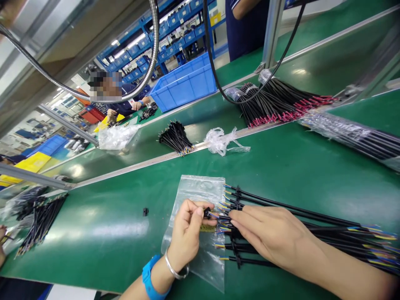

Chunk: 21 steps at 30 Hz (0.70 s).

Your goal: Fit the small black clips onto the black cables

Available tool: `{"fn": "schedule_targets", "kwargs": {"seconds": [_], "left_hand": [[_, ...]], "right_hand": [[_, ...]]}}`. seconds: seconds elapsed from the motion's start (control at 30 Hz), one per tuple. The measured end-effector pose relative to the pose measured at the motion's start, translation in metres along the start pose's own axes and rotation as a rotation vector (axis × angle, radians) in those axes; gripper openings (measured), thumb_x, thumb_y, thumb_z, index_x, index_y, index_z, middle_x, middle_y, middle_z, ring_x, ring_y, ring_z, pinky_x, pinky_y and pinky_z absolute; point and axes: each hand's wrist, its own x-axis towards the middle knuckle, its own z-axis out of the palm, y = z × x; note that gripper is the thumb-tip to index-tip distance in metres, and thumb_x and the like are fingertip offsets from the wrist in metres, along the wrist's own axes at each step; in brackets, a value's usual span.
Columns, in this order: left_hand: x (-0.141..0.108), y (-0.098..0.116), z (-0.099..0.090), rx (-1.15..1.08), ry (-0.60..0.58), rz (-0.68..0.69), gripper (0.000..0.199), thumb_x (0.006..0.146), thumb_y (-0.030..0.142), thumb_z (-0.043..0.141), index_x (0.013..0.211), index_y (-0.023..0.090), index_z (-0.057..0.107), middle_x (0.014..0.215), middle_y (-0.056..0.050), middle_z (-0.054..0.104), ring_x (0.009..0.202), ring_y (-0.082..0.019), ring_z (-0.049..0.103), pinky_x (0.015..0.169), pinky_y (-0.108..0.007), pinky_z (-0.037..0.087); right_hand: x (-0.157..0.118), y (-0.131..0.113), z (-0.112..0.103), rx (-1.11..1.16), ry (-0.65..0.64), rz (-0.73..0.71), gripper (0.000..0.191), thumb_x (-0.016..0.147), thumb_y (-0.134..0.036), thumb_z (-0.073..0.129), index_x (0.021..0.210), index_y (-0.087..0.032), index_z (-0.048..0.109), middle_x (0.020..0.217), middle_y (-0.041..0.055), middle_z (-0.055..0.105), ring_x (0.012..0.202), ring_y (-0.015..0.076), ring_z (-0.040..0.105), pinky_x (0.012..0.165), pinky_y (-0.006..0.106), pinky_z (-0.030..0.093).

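Observation:
Between the thumb and fingers of my left hand [186,231] is a small black connector [206,213]. My right hand [271,231] is closed on a black cable [223,217], whose thin coloured wire ends point at the connector. Whether the wires are inside the connector I cannot tell. Several more black cables [293,205] with stripped blue and yellow ends lie beneath and around my right hand, crossed by a black strip [238,198]. Under my left hand lies a clear plastic bag [203,185] with small yellowish pieces [206,228] in it.
A loose black connector [145,211] lies to the left on the green table [118,233]. Cable bundles [176,137] and crumpled plastic [221,141] lie along the metal rail. Red-ended cables [281,102] lie farther right. Beyond are a blue bin [184,85] and a co-worker [125,100].

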Motion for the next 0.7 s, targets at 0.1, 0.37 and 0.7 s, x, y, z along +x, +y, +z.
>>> {"fn": "schedule_targets", "kwargs": {"seconds": [0.1, 0.37, 0.7], "left_hand": [[-0.0005, -0.0015, -0.001, -0.036, -0.006, 0.017, 0.028, 0.092, 0.042, 0.06, 0.08, 0.017, 0.053, 0.101, -0.006, 0.068, 0.082, -0.015, 0.067, 0.075, -0.031, 0.061], [-0.0013, -0.0033, -0.0003, -0.047, -0.019, 0.053, 0.028, 0.092, 0.042, 0.058, 0.081, 0.016, 0.054, 0.099, -0.004, 0.064, 0.081, -0.014, 0.066, 0.074, -0.03, 0.06], [-0.0034, -0.0066, -0.0092, -0.024, -0.12, 0.12, 0.021, 0.093, 0.035, 0.059, 0.084, 0.017, 0.054, 0.107, -0.007, 0.065, 0.075, -0.012, 0.067, 0.074, -0.029, 0.056]], "right_hand": [[-0.0012, -0.0001, -0.0008, 0.004, -0.017, -0.004, 0.023, 0.1, -0.017, 0.041, 0.095, -0.015, 0.063, 0.068, 0.0003, 0.059, 0.058, 0.0125, 0.055, 0.055, 0.027, 0.04], [-0.0021, -0.0009, -0.0025, 0.025, -0.017, -0.035, 0.02, 0.099, -0.016, 0.043, 0.094, -0.015, 0.062, 0.07, 0.0012, 0.061, 0.057, 0.0118, 0.056, 0.055, 0.026, 0.042], [-0.0035, 0.0025, 0.0002, 0.013, -0.089, 0.028, 0.023, 0.1, -0.019, 0.041, 0.096, -0.017, 0.063, 0.072, 0.0012, 0.061, 0.06, 0.0119, 0.058, 0.056, 0.026, 0.043]]}}
